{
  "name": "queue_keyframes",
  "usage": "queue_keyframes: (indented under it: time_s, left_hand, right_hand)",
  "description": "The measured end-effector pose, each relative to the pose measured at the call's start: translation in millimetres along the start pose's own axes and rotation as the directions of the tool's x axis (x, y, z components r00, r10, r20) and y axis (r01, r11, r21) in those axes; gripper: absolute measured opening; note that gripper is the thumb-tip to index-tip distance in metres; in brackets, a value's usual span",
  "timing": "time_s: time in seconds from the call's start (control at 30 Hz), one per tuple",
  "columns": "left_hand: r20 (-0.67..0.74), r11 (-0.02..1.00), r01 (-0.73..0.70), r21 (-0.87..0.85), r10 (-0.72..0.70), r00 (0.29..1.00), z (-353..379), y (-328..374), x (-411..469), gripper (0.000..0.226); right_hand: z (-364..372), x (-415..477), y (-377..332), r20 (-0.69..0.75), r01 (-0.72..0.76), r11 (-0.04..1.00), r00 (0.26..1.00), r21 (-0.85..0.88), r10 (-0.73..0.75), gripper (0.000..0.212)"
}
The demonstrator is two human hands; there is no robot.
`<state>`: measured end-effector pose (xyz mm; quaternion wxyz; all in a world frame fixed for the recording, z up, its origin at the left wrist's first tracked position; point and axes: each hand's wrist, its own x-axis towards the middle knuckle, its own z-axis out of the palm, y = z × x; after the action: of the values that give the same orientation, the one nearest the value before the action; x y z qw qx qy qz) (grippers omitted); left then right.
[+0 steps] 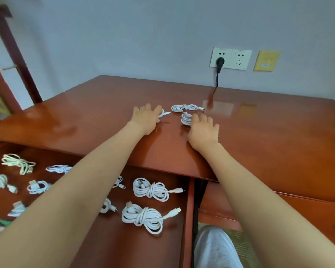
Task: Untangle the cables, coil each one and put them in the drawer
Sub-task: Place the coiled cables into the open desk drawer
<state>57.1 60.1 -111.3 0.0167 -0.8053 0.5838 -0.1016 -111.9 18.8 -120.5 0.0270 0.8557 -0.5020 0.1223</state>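
**Both hands down among three coiled cables on the desk**

Our left hand (146, 118) lies palm down on the desk top (85, 113). Its fingers are spread wide and fairly straight over a white cable (163, 113), and only a short stretch of the cable and its plug show past them. Our right hand (203, 131) also lies palm down, a little to the right. Its fingers are bent, with the tips on a small coiled cable (185, 119). We cannot tell whether it grips that coil or only touches it. A third coil (186, 107), bound at its middle with its plug pointing right, lies free just behind the other two. Neither hand touches it.

Below the desk's front edge, on our left, the drawer (188, 209) stands pulled out, and our left forearm crosses above it. Many bundled white cables lie apart from one another on its floor. An upper large coil (151, 189) and a lower large coil (143, 217) lie near its right wall. The smaller bundles (39, 187) lie further left, some partly hidden by the arm.

On the wall behind the desk, a black plug (219, 61) sits in the left of two white sockets (239, 59). Its cord drops behind the desk's rear edge. A yellow plate (266, 60) is fixed just to the right of the sockets. A grey trouser leg (215, 248) shows at the bottom, beside the drawer.
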Motion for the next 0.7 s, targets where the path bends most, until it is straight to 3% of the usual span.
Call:
queue_keyframes:
  time_s: [0.13, 0.27, 0.37, 0.5, 0.7]
  left_hand:
    - [0.075, 0.969, -0.073, -0.236, 0.093, 0.993, -15, -20, -25, 0.028]
    - [0.149, 0.849, -0.040, -0.527, 0.139, 0.979, -22, -34, -52, 0.031]
    - [0.173, 0.842, -0.027, -0.539, 0.142, 0.975, -21, -42, -72, 0.044]
    - [0.157, 0.862, -0.047, -0.504, 0.145, 0.977, -19, -57, -102, 0.032]
    - [0.145, 0.794, -0.032, -0.606, 0.150, 0.978, -24, -67, -153, 0.019]
  right_hand:
    - [-12, -9, -6, 0.003, 0.029, 0.999, 1.000, 0.014, -0.029, 0.038]
    - [-32, -16, -24, 0.078, 0.061, 0.986, 0.994, 0.152, -0.073, 0.026]
    - [-43, -30, -43, 0.172, 0.099, 0.973, 0.976, 0.209, -0.137, 0.029]
    - [-54, -48, -63, 0.300, 0.172, 0.961, 0.925, 0.217, -0.233, 0.019]
    - [-55, -63, -89, 0.415, 0.226, 0.919, 0.839, 0.322, -0.352, 0.033]
